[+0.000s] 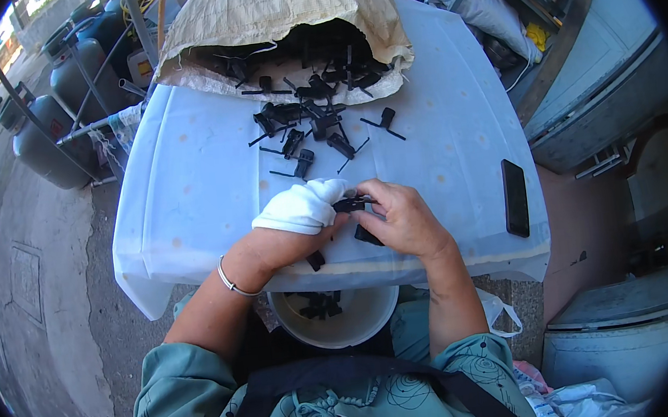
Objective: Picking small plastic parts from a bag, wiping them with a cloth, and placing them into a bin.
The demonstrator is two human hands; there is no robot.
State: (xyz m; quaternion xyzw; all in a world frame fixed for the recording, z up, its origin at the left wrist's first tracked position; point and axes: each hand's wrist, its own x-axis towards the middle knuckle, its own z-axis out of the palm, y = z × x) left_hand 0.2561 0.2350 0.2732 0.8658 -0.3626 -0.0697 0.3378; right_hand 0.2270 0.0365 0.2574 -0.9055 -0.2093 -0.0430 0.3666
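Fingers [383,192] of the right hand [412,221] and cloth-wrapped left hand [305,240] pinch a black part [350,204]. We judge the white cloth [300,207], if shifting, could loosen the hold.

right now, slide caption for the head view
White-covered left hand and bare right hand hold a black part over a white tablecloth.

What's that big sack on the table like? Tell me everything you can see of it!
The sack is big, pale tan and wrinkled, and looks like woven plastic. It lies at the far end of the white table cover, its top reaching the picture's upper edge. Its wide mouth gapes toward the person, the lower lip resting on the cover. Black parts show inside and lie spilled in front. Neither hand touches it.
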